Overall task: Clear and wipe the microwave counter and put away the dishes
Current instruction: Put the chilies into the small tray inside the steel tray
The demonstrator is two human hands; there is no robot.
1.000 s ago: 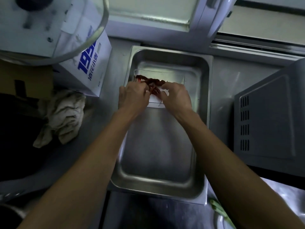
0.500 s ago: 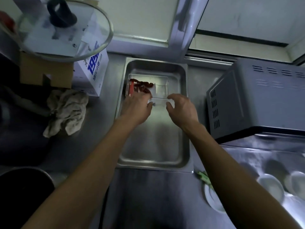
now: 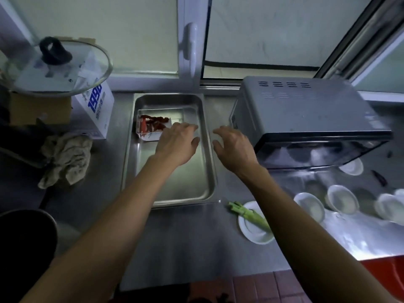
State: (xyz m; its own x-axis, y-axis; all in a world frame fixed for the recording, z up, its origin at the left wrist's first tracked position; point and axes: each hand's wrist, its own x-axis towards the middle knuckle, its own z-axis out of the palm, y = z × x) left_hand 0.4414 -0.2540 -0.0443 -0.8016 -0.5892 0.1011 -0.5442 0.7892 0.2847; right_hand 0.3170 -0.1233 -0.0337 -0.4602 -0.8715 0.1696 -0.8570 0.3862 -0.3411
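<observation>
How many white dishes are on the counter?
5, maybe more. One plate holds greens by the right forearm; one dish sits under the microwave front; three line the right, another possibly cut off at the edge.

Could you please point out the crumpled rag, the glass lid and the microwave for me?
crumpled rag [image 3: 65,158], head view, middle of the cloth.
glass lid [image 3: 87,62], head view, clear glass beside the knob.
microwave [image 3: 306,110], head view, top panel.

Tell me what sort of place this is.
Probably a working kitchen, perhaps a small restaurant's: a stainless steel counter by a window holds a microwave, a deep steel pan with a clear container of red chilies, and several small white dishes.
</observation>
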